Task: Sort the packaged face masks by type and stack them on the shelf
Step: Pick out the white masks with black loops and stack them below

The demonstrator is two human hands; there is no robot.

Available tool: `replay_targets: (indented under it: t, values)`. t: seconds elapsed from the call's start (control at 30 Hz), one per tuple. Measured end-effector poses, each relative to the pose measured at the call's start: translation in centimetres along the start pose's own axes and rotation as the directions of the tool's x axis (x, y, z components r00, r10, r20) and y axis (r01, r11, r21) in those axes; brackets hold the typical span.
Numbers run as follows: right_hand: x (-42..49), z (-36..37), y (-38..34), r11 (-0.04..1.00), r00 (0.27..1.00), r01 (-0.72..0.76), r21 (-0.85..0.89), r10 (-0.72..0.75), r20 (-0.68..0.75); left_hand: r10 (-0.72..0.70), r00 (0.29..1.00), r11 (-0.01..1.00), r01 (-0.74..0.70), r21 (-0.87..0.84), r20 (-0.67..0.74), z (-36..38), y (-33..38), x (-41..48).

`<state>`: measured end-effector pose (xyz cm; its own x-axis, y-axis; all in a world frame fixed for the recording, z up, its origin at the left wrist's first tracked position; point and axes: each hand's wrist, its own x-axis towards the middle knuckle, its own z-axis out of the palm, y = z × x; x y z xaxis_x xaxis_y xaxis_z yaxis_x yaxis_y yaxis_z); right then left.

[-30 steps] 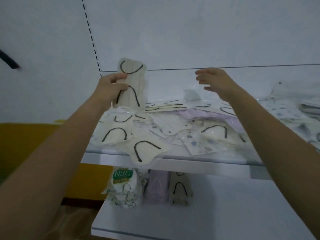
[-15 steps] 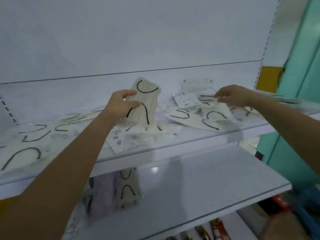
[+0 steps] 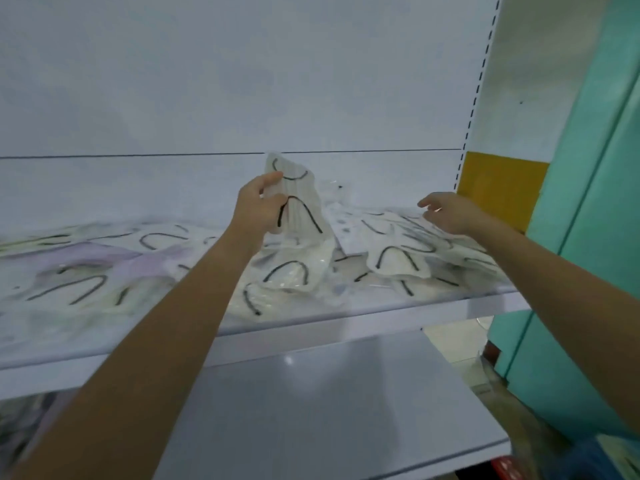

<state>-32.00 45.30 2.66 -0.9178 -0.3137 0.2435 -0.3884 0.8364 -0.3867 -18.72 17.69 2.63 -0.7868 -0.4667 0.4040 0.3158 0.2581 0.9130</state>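
— Gripping a cream pack [image 3: 298,202], your left hand [image 3: 258,211] has its fingers and thumb curled round the pack's left edge; you hold it upright over the shelf [image 3: 346,315], black loops facing you.
— Your right hand [image 3: 450,213] hovers just above the pile [image 3: 398,263] of packs at the shelf's right end, fingers loosely stretched, holding nothing I can make out.
— That pile lies loose and overlapping across the shelf, cream packs near your hands, lilac packs [image 3: 104,259] further left.
— Below it the lower shelf [image 3: 311,410] juts toward you, grey, with something blurred at its far left.
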Motion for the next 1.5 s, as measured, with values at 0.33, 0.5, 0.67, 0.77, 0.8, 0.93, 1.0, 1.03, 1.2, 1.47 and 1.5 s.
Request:
replay_targets:
  t: [0.33, 0.5, 0.67, 0.77, 0.8, 0.93, 1.0, 1.03, 1.2, 1.47, 1.5]
  values:
    - [3.8, -2.1, 9.8, 0.972, 0.960, -0.228, -0.054, 0.233, 0.158, -0.026, 0.993, 0.999, 0.031, -0.040, 0.111, 11.1, 0.5, 2.3]
    - [5.0, -1.1, 11.3, 0.956, 0.932, -0.288, 0.060, 0.265, 0.248, -0.159, 0.971, 0.971, 0.121, 0.209, 0.179, 15.3, -2.2, 2.4]
    - [6.4, -1.4, 11.8, 0.920, 0.926, -0.324, 0.221, 0.261, 0.272, -0.152, 0.981, 0.962, 0.119, 0.245, 0.120, 15.8, -4.8, 2.4]
    - [7.0, -0.8, 11.3, 0.957, 0.915, -0.288, 0.038, 0.263, 0.305, -0.064, 0.991, 0.969, 0.035, 0.243, 0.114, 15.6, -4.7, 2.8]
    - [7.1, -0.6, 11.0, 0.959, 0.907, -0.285, -0.010, 0.273, 0.320, -0.054, 0.992, 0.975, 0.028, 0.222, 0.113, 15.6, -4.6, 2.8]
    - [7.9, -0.7, 10.4, 0.938, 0.888, -0.334, 0.091, 0.281, 0.363, 0.063, 0.995, 0.970, -0.078, 0.228, 0.073, 15.5, -4.5, 3.2]
    - [7.9, -0.9, 10.3, 0.904, 0.879, -0.367, 0.218, 0.260, 0.399, 0.111, 0.993, 0.962, -0.117, 0.246, 0.037, 15.3, -4.0, 3.3]
    - [8.0, -1.0, 10.6, 0.891, 0.882, -0.372, 0.259, 0.252, 0.398, 0.114, 0.993, 0.965, -0.114, 0.237, 0.015, 15.2, -3.8, 3.3]
    - [8.3, -2.2, 12.9, 0.742, 0.962, -0.242, 0.626, 0.100, 0.254, 0.095, 0.994, 0.964, -0.079, 0.254, -0.051, 15.2, -1.7, 4.3]
    - [8.6, -4.2, 11.1, 0.335, 0.998, 0.049, 0.941, -0.051, -0.034, -0.134, 0.985, 0.976, 0.112, 0.185, 0.110, 20.6, 2.2, 5.9]
    - [8.6, -3.8, 10.5, 0.347, 0.997, 0.056, 0.936, -0.063, -0.036, -0.165, 0.975, 0.980, 0.145, 0.134, 0.152, 21.4, 2.7, 5.6]
